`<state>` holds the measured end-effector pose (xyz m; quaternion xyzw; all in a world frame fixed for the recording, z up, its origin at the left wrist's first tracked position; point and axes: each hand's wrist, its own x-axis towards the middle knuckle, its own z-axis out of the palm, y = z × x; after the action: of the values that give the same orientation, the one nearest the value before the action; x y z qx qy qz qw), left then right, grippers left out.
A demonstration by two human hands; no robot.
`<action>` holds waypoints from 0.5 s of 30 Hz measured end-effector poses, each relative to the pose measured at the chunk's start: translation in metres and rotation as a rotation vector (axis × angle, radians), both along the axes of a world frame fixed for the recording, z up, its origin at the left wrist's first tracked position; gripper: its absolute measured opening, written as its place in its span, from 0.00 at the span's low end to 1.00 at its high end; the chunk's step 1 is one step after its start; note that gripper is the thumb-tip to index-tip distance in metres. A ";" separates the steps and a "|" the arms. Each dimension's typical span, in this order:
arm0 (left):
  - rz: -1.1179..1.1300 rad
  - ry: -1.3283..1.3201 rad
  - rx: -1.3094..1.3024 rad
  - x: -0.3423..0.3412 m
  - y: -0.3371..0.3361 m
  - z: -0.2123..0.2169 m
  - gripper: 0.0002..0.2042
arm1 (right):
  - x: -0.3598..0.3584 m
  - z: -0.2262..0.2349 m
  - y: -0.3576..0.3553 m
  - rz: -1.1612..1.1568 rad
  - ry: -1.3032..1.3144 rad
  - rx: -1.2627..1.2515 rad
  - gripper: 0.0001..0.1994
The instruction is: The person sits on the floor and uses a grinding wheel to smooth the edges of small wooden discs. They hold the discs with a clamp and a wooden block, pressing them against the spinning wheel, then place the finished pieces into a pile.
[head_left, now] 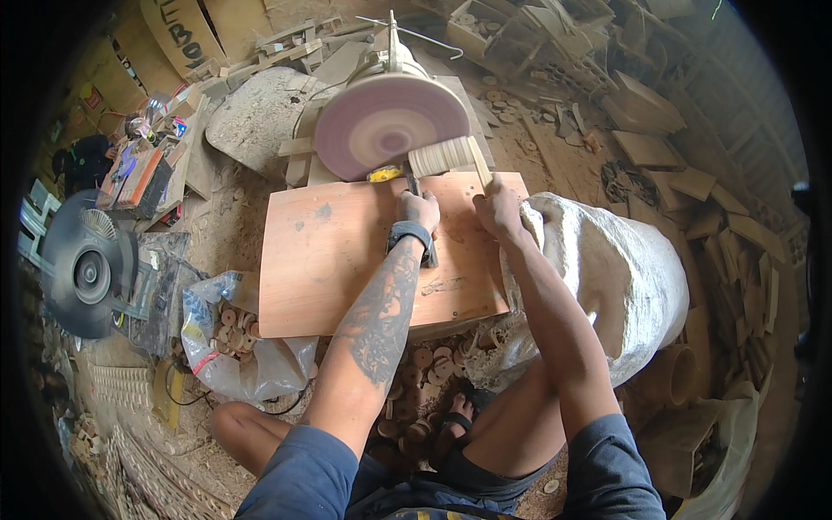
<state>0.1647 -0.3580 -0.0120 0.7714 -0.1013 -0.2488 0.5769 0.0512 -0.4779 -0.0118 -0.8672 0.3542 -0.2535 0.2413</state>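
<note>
My fingers [422, 206] of both hands are closed on the rod carrying a stack of wooden discs [440, 157], pressed at the spinning sanding disc's [390, 126] near-right edge above the plywood counter [347, 260]; I'd keep pressure light and even.

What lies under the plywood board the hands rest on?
Under the near edge of the plywood board, small wooden discs lie on the floor beside a clear bag of more. Whatever supports the board is hidden.
</note>
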 end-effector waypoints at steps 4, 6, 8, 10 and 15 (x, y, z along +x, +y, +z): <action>0.005 -0.030 0.039 0.001 -0.002 -0.001 0.17 | -0.001 0.003 0.001 0.007 0.005 0.028 0.20; 0.008 -0.028 0.031 0.002 -0.003 -0.002 0.17 | -0.001 0.004 0.003 0.004 -0.001 0.028 0.20; 0.007 -0.022 0.034 0.002 -0.003 -0.003 0.18 | -0.002 0.005 0.004 -0.001 -0.003 0.022 0.20; 0.004 -0.016 0.044 0.003 -0.003 -0.004 0.18 | -0.002 0.006 0.005 -0.009 -0.001 0.008 0.19; 0.011 -0.025 0.030 0.002 -0.003 -0.003 0.18 | -0.002 0.004 0.004 0.000 -0.025 0.016 0.19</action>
<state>0.1663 -0.3612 -0.0151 0.7836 -0.1006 -0.2374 0.5652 0.0491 -0.4737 -0.0083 -0.8619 0.3533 -0.2617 0.2526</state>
